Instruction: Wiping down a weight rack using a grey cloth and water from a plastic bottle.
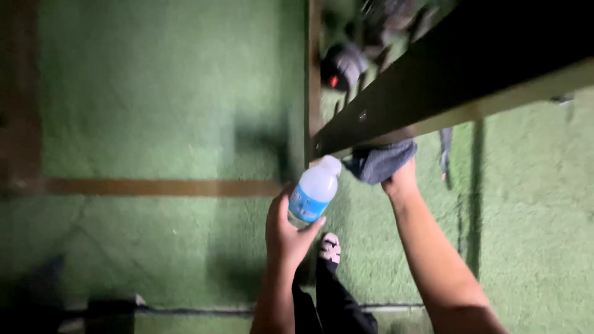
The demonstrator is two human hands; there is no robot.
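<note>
Left hand: I see my left hand (286,234) curled around the base of a pale plastic bottle (315,188) with a blue label, tilted toward the beam.
Right hand: my right hand (401,180) presses a crumpled grey cloth (380,161) against the dark beam (458,74), arm extended.
Ground: fuzzy green turf (154,93).

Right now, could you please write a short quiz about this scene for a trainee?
1. True or false: the left hand holds a bottle.
2. What does the right hand press against the dark beam? A) sponge B) grey cloth C) brush
3. What colour is the turf?

Key: 1. True. 2. B, the cloth. 3. Green.
</note>
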